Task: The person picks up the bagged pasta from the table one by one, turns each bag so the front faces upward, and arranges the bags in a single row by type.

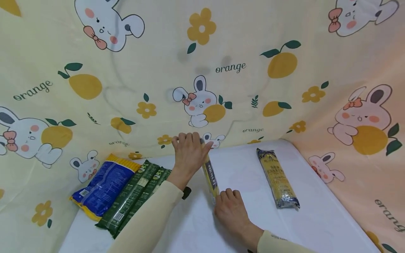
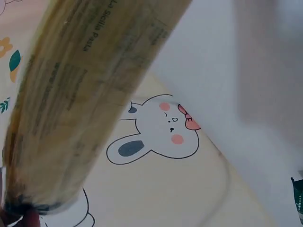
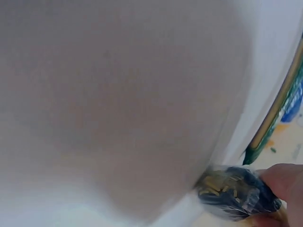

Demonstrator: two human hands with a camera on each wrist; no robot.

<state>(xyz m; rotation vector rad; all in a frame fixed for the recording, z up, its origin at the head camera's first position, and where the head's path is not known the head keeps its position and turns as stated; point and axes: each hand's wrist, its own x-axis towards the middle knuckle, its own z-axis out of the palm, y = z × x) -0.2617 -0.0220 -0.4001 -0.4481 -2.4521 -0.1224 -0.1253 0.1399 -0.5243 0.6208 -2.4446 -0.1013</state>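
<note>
A long pack of pasta point(image 1: 210, 175) in clear film with a dark label stands tilted on its edge above the white table, held at both ends. My left hand point(image 1: 191, 156) grips its far end. At the near end, my right hand point(image 1: 232, 211) pinches the film. In the left wrist view the printed side of the pasta pack point(image 2: 90, 85) fills the upper left, with a fingertip at its lower end. The right wrist view shows the crimped end of the pasta pack point(image 3: 236, 193) between thumb and fingers.
On the right of the white table point(image 1: 319, 196) lies another yellow pasta pack point(image 1: 277, 179). To the left, a blue and yellow bag point(image 1: 107, 186) lies beside green packs point(image 1: 134, 191), partly behind my left forearm. A rabbit-printed curtain point(image 1: 158, 70) hangs along the back and sides.
</note>
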